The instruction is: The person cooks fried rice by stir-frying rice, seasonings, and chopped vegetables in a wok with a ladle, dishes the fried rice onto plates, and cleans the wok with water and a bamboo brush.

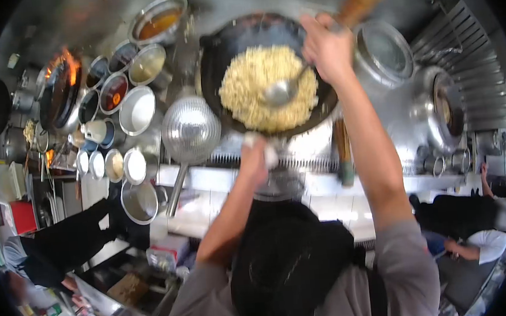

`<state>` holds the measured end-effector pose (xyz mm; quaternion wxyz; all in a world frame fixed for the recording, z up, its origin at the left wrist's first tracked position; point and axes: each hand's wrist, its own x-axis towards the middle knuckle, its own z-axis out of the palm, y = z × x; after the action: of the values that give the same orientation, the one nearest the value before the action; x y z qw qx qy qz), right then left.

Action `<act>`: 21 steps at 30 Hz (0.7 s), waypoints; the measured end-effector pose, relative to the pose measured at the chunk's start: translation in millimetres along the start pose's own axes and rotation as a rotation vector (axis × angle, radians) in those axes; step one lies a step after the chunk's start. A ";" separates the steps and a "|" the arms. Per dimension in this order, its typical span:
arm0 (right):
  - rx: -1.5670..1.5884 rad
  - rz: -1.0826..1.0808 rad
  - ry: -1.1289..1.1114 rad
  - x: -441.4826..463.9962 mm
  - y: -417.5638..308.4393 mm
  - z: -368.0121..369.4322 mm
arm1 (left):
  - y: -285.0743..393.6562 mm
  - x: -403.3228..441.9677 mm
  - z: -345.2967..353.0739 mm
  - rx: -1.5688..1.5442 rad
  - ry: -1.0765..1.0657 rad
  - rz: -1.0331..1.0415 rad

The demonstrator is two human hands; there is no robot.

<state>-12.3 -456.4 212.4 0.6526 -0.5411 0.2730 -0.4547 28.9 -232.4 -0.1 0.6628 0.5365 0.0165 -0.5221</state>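
A dark wok (216, 101) sits on the stove with a mound of pale yellow food (258, 74) in it; whether it is noodles or rice I cannot tell. My right hand (329, 48) is closed round the shaft of a ladle (280, 92). Its metal bowl rests in the food, and its wooden handle sticks up past the hand, blurred. At the wok's near edge my left hand (253, 161) is closed on a white cloth (270, 156), pressed against the rim. The wok's grip there is hidden.
A perforated strainer (191, 129) lies left of the wok, beside several seasoning bowls (137, 109). Flames rise from another wok (58, 93) at far left. A lidded pot (384, 52) stands at right. Other people work at lower left (64, 247) and right (466, 218).
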 end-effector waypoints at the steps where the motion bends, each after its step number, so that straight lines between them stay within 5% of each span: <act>1: 0.012 -0.070 -0.066 -25.2 -36.0 -5.5 | 9.8 -25.5 13.8 -0.052 -0.004 0.027; 4: 0.272 -0.054 -0.297 -82.5 -93.6 -36.7 | 33.5 -120.6 49.3 -0.130 0.087 0.002; 6: 0.014 0.123 0.043 -125.1 -89.8 -20.4 | 48.3 -114.5 61.2 -0.146 0.124 -0.094; 8: -0.094 -0.246 -0.199 -115.2 16.5 -55.2 | -4.3 -65.9 36.5 -0.036 -0.019 0.080; 11: -0.319 -0.462 -0.151 -137.0 -13.6 -54.4 | -76.3 -95.3 -7.0 0.223 -0.074 0.162; 14: -0.094 -0.454 -0.202 -175.1 -46.5 -65.8 | -24.3 -166.4 40.6 0.005 0.092 0.089; 17: -0.171 -0.551 -0.147 -190.0 -25.8 -51.6 | 48.3 -129.9 61.9 -0.146 0.068 -0.122; 18: -0.586 -0.525 -0.089 -182.8 -16.3 -47.9 | 35.8 -86.4 47.3 -0.114 -0.034 -0.069; 21: -0.375 -0.375 -0.174 -135.8 11.8 -40.7 | -72.5 -78.7 20.7 0.083 0.045 0.142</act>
<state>-102.7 -354.2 172.0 0.4664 -0.7307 0.1902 -0.4609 -69.4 -185.7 4.2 0.6748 0.5750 -0.0284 -0.4617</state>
